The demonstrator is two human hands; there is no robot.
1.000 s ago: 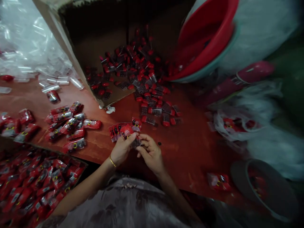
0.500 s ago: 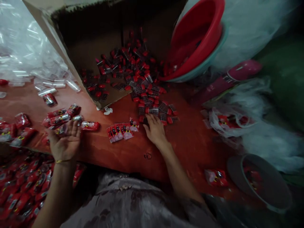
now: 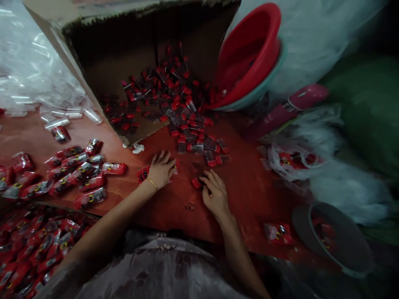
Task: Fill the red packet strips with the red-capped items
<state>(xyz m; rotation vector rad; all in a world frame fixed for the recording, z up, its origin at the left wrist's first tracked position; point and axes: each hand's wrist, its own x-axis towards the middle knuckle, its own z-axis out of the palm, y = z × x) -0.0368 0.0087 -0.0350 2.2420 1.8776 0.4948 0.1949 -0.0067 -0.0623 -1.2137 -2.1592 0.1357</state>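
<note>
Left hand (image 3: 161,169) lies with fingers spread on red packets (image 3: 142,173); right hand (image 3: 214,193) fingers pinch a red-capped piece (image 3: 196,183)

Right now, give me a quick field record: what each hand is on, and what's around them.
left hand: flat on the small stack of printed sachets
right hand: fingertips at a red-capped piece on the table
loose pieces: spilling from the tipped cardboard box
wrapped packs: piled left of the hands
red basin: tilted, behind
</note>
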